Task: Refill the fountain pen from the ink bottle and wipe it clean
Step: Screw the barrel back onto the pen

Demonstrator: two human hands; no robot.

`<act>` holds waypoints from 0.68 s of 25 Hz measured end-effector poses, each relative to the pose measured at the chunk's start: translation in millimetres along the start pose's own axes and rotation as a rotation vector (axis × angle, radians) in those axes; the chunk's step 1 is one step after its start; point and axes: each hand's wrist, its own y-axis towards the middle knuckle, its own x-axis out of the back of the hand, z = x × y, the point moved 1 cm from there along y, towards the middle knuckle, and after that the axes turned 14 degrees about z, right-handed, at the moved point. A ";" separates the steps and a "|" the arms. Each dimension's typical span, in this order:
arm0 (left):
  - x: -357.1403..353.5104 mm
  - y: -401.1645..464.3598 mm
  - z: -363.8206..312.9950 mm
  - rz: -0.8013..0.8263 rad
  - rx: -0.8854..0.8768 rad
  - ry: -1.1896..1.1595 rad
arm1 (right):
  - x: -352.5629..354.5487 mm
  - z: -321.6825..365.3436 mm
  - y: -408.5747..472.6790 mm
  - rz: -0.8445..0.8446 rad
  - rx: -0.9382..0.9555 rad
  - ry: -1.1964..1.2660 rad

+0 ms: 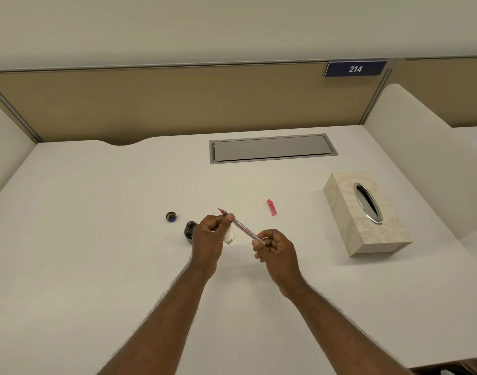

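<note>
A clear pink fountain pen (242, 228) is held above the desk between both hands, its nib pointing up and to the left. My left hand (209, 235) pinches the pen near the nib together with a small white tissue (230, 235). My right hand (273, 250) grips the pen's rear end. The open dark ink bottle (189, 231) stands on the desk just left of my left hand. Its cap (171, 216) lies farther left. The pink pen cap (271, 207) lies on the desk to the right of the nib.
A beige tissue box (348, 220) with an oval opening sits at the right. A grey cable hatch (272, 148) is set into the white desk (96, 239) near the back. Partition walls stand behind and at both sides.
</note>
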 end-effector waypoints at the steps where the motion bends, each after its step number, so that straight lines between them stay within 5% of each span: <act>1: -0.4 0.1 0.4 -0.001 0.001 -0.003 | 0.0 1.0 0.3 -0.011 0.004 -0.011; 17: -2.8 2.0 4.9 0.002 0.017 -0.042 | 0.9 0.4 4.0 -0.016 -0.015 -0.044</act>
